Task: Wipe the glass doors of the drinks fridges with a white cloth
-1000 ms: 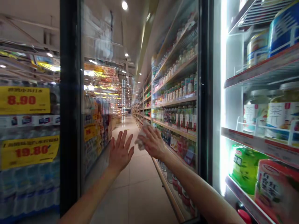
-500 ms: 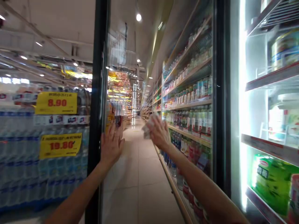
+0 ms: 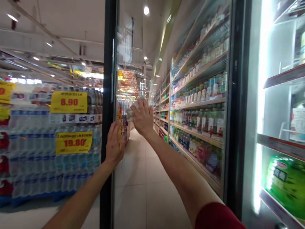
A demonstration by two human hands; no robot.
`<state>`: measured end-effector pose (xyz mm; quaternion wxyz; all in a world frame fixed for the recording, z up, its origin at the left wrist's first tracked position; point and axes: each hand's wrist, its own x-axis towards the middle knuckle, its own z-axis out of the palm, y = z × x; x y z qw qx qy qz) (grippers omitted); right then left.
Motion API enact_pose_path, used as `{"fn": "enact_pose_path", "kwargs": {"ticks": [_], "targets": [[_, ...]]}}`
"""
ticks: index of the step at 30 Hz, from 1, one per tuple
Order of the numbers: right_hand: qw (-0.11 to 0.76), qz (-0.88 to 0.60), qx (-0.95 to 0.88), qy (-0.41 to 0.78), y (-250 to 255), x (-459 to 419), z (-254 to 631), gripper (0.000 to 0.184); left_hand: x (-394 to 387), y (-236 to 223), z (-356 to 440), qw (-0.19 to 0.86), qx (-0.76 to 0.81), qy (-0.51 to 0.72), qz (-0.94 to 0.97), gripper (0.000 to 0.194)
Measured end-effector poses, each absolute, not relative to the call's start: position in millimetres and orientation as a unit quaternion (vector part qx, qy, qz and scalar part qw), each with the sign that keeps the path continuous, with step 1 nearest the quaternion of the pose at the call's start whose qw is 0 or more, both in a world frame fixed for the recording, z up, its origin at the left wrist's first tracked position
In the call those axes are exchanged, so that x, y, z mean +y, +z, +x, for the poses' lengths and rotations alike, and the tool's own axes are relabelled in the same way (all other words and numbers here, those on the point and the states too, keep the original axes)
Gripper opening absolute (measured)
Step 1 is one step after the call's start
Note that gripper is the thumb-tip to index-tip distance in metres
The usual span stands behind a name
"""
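A glass cooler door (image 3: 133,203) with a black frame (image 3: 110,105) stands open in front of me. My left hand (image 3: 115,143) lies against the glass beside the frame's left edge, fingers stretched upward and holding nothing. Higher up and further right, my right hand (image 3: 143,118) presses a crumpled whitish cloth (image 3: 131,112) to the pane. Part of the cloth is hidden under the fingers and palm. Shelves of bottles (image 3: 202,124) show in the glass.
At right, the lit cooler holds shelves (image 3: 281,144) and a green package (image 3: 283,181). Stacked packs of bottled water (image 3: 33,152) with yellow price signs (image 3: 73,143) stand on a blue pallet at left. Pale tiled floor (image 3: 133,171) shows through the door.
My right hand has moved left and up across the glass with the cloth. The left hand remains near the frame, its fingers closer together. The view has turned slightly left.
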<state>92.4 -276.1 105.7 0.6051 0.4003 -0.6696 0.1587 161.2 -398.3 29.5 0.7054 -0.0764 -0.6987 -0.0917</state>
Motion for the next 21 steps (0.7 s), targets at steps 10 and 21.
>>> {"fn": "enact_pose_path", "kwargs": {"ticks": [10, 21], "targets": [[0.626, 0.389, -0.665, 0.119, 105.0, -232.8, 76.2, 0.041, -399.4, 32.0, 148.6, 0.706, -0.701, -0.052, -0.087, 0.05], [0.649, 0.335, -0.673, 0.116, 81.6, -136.4, 36.6, 0.044, -353.2, 33.5, 115.5, 0.668, -0.737, 0.051, -0.089, 0.049]]}}
